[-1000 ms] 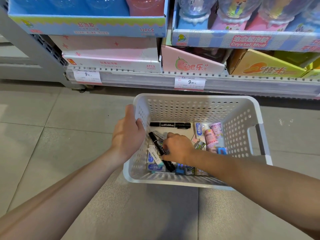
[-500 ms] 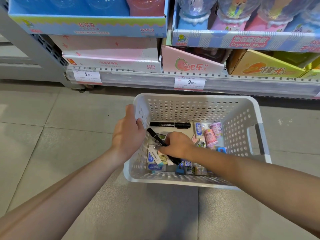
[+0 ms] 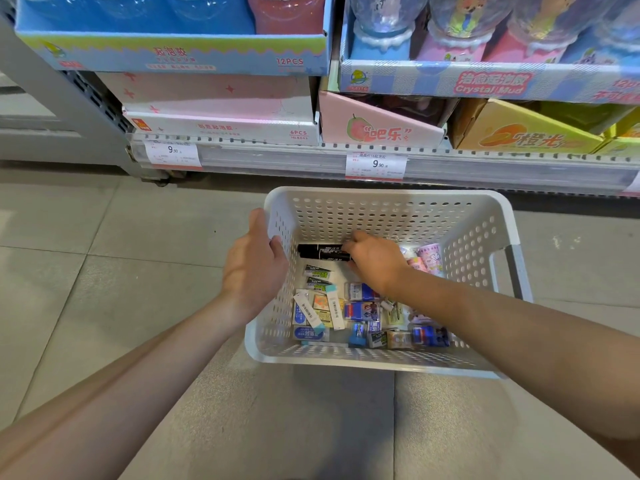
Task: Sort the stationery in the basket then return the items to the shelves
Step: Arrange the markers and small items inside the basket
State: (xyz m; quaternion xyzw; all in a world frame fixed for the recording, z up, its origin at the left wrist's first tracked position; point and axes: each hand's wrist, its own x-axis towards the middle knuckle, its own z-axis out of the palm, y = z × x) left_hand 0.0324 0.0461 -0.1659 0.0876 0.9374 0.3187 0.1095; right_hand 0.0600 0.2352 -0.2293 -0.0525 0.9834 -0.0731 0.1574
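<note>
Right now my left hand (image 3: 254, 268) grips the left rim of the white perforated plastic basket (image 3: 388, 213), thumb outside and fingers curled over the edge into it. The basket sits on the grey tiled floor (image 3: 104, 271), just in front of the bottom shelf (image 3: 381, 161) with its white price tags. My right hand (image 3: 375, 261) reaches in toward the basket's twelve o'clock wall, knuckles up, fingers curled down onto the right ends of two black marker pens with white lettering (image 3: 322, 252); they lie side by side, touching, pointing from nine to three o'clock. Whether I truly pinch them or only touch them, I cannot tell. Toward six o'clock lies a jumble of small stationery: blue-and-white boxed erasers (image 3: 362, 311), two slim white sticks with teal caps (image 3: 334, 306) and green-labelled packets (image 3: 317, 271). At two o'clock, beside my right wrist, stand pink patterned tubes (image 3: 429, 258).
</note>
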